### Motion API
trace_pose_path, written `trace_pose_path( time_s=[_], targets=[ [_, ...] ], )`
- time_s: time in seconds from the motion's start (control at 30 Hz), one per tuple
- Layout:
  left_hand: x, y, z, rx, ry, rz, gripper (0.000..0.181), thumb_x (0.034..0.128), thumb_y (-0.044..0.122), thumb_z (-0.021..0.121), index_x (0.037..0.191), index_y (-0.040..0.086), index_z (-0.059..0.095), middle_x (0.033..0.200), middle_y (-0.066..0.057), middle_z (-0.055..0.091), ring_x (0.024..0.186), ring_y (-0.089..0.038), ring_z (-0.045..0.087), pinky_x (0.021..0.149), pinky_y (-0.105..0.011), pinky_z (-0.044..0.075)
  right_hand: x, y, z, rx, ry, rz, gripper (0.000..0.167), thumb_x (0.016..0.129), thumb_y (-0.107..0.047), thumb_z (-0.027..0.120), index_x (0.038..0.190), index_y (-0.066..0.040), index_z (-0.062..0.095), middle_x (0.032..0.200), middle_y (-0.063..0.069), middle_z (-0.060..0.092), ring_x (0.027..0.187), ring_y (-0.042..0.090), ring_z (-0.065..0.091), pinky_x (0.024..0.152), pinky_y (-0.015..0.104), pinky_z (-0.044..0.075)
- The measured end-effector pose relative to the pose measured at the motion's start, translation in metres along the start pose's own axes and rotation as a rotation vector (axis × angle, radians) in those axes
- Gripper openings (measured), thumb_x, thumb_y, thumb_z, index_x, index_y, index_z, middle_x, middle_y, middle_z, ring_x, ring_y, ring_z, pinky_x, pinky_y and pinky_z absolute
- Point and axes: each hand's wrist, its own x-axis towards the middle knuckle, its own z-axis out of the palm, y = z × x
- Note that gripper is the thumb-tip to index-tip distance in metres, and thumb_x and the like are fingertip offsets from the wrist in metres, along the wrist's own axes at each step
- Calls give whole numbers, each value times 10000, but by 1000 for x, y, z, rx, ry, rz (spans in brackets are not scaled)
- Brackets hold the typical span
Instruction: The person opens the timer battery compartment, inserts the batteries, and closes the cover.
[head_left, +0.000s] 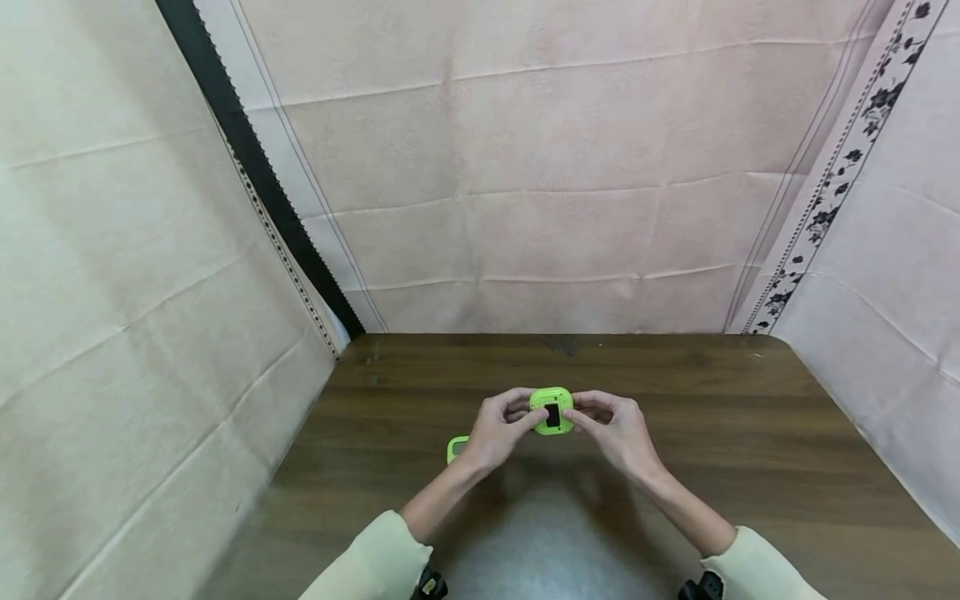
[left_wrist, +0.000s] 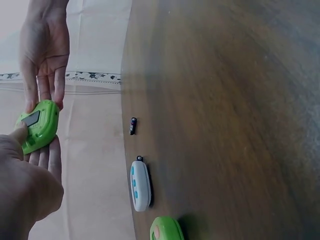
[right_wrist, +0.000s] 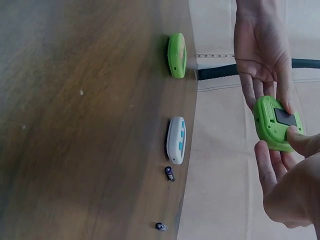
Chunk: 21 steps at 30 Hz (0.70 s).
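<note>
Backdrop: Pale, creased cloth hangs past a brown wood-grain counter, a black band beyond the left hand and a floral border beyond the right hand.

Left hand's grasp: It pinches one edge of a green device, thumb on the face and fingers behind.

Right hand's grasp: It pinches the opposite edge the same way, so the device is suspended between both hands, above the counter.

Dark panel: Set in the device's face, the rectangular dark panel lies between the two thumbs; the edge grip probably serves to turn that side toward the person and leave it within thumb reach.

Beside the left hand: A second green device rests on the counter, perhaps put aside to give both hands room.

Below the hands: A white device with blue buttons lies rightward of that one.

Toward the right hand: A first dark piece sits just beside the white device's end, and a second dark piece farther right; both may be batteries, though too small to tell.

Lettering: No brand, label or writing is legible on anything near either hand.
</note>
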Motion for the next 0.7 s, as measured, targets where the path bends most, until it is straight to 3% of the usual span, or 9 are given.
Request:
trace_pose_path(
  time_s=[0.1, 0.27, 0.7],
  targets=[
    [2, 0, 1, 36, 20, 17, 283, 992, 168, 787, 1254, 69, 748, 1097, -77, 799, 1009, -182, 765, 850, -277, 617, 1, 1, 0, -36, 9, 0, 296, 952, -134, 824, 1214, -12, 760, 1048, 122, 782, 893, 261, 756, 750, 270, 627],
    [3, -2, 0, 101, 19, 35, 286, 977, 213, 804, 1240, 108, 762, 1073, -37, 806, 976, -165, 770, 839, -287, 624, 2, 2, -2, -129, 30, -24, 285, 934, -183, 850, 1177, -47, 791, 1062, 85, 795, 936, 215, 757, 791, 230, 602],
    [10, -2, 11, 127, 49, 33, 297, 978, 219, 802, 1246, 96, 763, 1084, -60, 805, 986, -184, 774, 826, -286, 628, 7, 9, -2, -172, 106, -84, 237, 933, -98, 836, 1144, 4, 794, 1005, 111, 795, 881, 263, 768, 737, 202, 591]
  ],
)
